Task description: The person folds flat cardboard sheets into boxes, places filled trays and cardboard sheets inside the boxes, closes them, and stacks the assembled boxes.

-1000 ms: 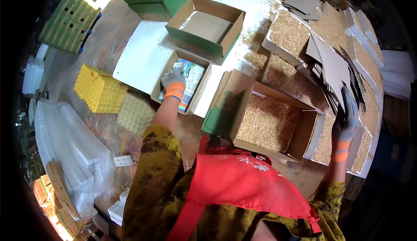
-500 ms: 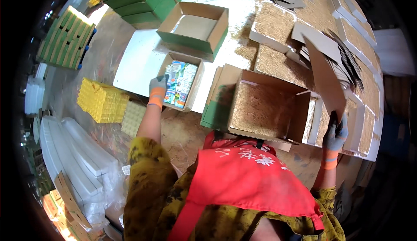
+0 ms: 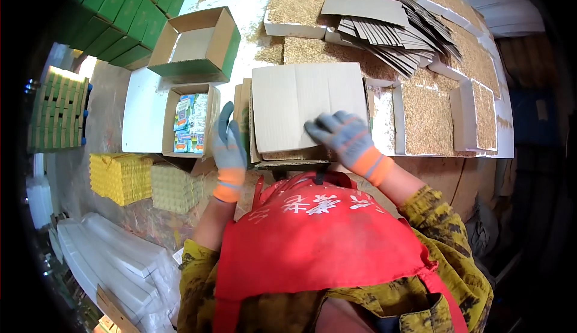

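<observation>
A flat grey-brown cardboard sheet [image 3: 288, 102] lies over the mouth of the cardboard box [image 3: 257, 157] in front of me, covering nearly all of its inside. A strip of straw-coloured filling shows at the near edge. My right hand [image 3: 345, 135], in a grey and orange glove, rests on the sheet's right part with its fingers stretched out. Beside the box's left wall is my gloved left hand [image 3: 229, 144], fingers apart and nothing seen in it. To its left stands a small carton [image 3: 169, 120] with colourful packets [image 3: 191, 123] inside.
Behind the carton stands an open green-sided box [image 3: 225, 51]. Loose cardboard sheets [image 3: 384, 30] lie on white trays [image 3: 294, 30] of straw-coloured shavings. Yellow egg trays [image 3: 120, 177] are stacked left of the table, near wrapped white foam pieces [image 3: 114, 261]. Green boxes [image 3: 120, 15] are piled at far left.
My right hand has brought the cardboard sheet left from the trays onto the box and let go its grip. My left hand has left the packets and moved beside the box.
</observation>
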Available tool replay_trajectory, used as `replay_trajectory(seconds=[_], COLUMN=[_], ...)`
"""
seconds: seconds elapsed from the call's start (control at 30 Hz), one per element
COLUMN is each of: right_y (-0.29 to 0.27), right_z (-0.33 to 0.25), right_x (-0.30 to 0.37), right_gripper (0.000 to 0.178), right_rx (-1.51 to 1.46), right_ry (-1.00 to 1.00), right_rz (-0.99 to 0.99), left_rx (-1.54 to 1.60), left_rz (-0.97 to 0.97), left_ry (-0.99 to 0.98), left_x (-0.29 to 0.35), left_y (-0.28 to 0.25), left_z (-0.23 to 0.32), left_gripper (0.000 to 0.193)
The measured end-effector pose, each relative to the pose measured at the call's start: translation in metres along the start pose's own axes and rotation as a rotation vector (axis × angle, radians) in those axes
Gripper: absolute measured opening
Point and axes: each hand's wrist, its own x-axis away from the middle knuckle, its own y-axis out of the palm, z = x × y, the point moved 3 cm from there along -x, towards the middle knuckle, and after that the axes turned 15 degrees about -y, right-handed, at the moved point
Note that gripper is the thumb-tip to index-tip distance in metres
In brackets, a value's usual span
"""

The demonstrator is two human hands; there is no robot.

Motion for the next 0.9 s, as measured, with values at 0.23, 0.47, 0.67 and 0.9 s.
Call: replay_trajectory(seconds=[0.23, 0.47, 0.67, 0.9], right_y=[0.027, 0.045, 0.167, 0.078], right_z=[0.015, 0.101, 0.102, 0.067], right_x=[0.008, 0.094, 0.082, 0.065], right_gripper=[0.031, 0.054, 0.099, 0.054], right_rx=[-0.523, -1.249, -0.899, -1.413], right_ry=[0.031, 0.753, 0.960, 0.803], right_rz=[-0.223, 0.653, 0.214, 0.635], left_rx=[0.639, 0.099, 0.306, 0.368], left_rz=[-0.426, -0.543, -0.586, -0.359], left_ry=[-0.660, -0.595, -0.746, -0.441], left_x=[-0.023, -0.019, -0.008, -0.013], left_y=[0.028, 0.059, 0.074, 0.055], left_z=[-0.061, -0.117, -0.107, -0.071], left_gripper=[0.051, 0.085, 0.089, 0.072])
